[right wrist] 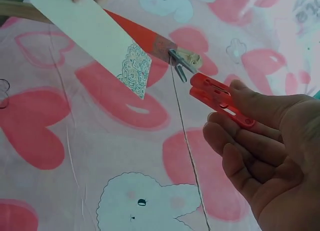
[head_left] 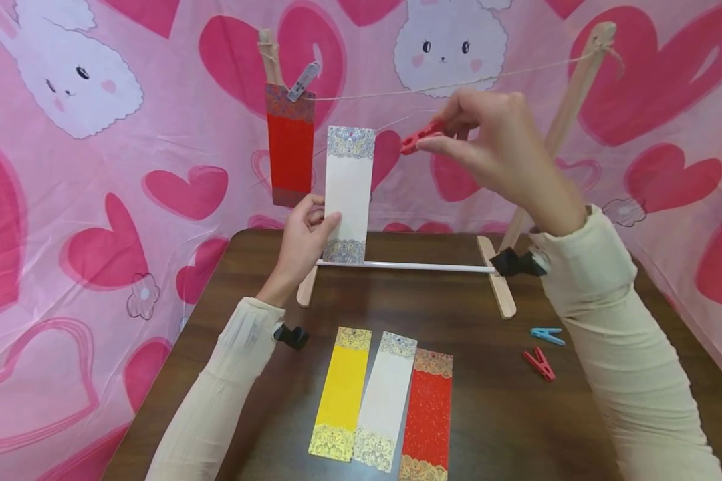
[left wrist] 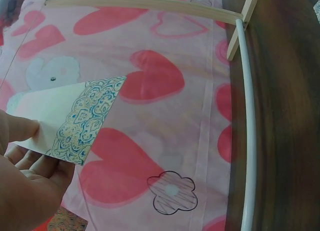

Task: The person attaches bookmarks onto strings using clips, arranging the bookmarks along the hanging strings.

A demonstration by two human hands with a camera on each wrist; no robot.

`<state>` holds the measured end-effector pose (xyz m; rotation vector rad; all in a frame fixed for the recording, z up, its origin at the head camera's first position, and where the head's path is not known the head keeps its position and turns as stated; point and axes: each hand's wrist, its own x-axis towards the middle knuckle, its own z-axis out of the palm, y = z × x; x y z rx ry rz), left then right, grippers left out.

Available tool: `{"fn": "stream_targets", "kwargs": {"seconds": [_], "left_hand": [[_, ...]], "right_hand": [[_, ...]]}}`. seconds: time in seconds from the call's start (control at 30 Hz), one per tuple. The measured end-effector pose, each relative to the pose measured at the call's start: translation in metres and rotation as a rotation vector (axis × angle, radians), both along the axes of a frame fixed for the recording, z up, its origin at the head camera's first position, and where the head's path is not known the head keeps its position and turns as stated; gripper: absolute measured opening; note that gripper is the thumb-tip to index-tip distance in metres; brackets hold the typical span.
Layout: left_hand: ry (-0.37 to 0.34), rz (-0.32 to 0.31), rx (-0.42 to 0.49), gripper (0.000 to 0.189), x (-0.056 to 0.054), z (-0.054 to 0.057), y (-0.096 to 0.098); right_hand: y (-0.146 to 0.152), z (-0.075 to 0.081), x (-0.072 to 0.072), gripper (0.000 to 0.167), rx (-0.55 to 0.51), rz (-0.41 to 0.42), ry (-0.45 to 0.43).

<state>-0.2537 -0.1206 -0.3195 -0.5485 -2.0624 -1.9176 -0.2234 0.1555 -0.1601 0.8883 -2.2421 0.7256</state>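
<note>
My left hand [head_left: 305,230] pinches a white card [head_left: 349,187] with patterned ends by its lower left edge, thumb in front and fingers behind. The card stands upright in the air, its top a little below the string [head_left: 421,90]. Up at the right, my right hand [head_left: 493,137] pinches a red clothespin [right wrist: 217,98] between thumb and fingers, close to the string and to the right of the white card. A red card [head_left: 291,153] hangs at the string's left end under a grey clothespin [head_left: 303,81].
Wooden posts [head_left: 568,100] hold the string, joined below by a white rod [head_left: 427,266]. On the dark table [head_left: 265,401] lie yellow [head_left: 339,394], white [head_left: 385,401] and red [head_left: 427,414] patterned cards. Further right are a blue clothespin [head_left: 547,335] and another red clothespin [head_left: 539,364].
</note>
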Motion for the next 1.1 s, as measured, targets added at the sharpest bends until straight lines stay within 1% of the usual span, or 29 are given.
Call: {"fn": "stream_targets", "kwargs": {"seconds": [0.2,0.33,0.47,0.53,0.63,0.7,0.77,0.93,1.1], "left_hand": [[0.025,0.001,-0.001,0.023,-0.007,0.009,0.002],[0.026,-0.012,0.009,0.025,-0.011,0.014,0.004],[0.018,-0.015,0.019,0.025,-0.015,0.016,0.005],[0.016,-0.009,0.02,0.024,-0.016,0.017,0.004],[0.017,0.003,0.014,0.023,-0.018,0.017,0.003],[0.013,0.005,0.012,0.023,-0.019,0.018,0.003],[0.004,-0.002,0.018,0.025,-0.021,0.019,0.003],[-0.023,-0.023,0.044,0.025,-0.023,0.021,0.005],[-0.019,-0.026,0.058,0.023,-0.023,0.024,0.006]], "right_hand": [[-0.017,0.022,-0.024,0.029,-0.054,-0.02,-0.047],[-0.027,0.033,-0.039,0.032,-0.058,-0.025,-0.052],[-0.036,0.039,-0.055,0.034,-0.035,-0.033,-0.033],[-0.04,0.041,-0.063,0.034,-0.035,-0.036,-0.042],[-0.046,0.042,-0.072,0.033,-0.04,-0.042,-0.084],[-0.048,0.041,-0.077,0.033,-0.039,-0.052,-0.119],[-0.049,0.041,-0.08,0.033,-0.029,-0.056,-0.135],[-0.051,0.039,-0.083,0.034,-0.005,-0.059,-0.145],[-0.055,0.04,-0.085,0.034,0.01,-0.078,-0.151]]}}
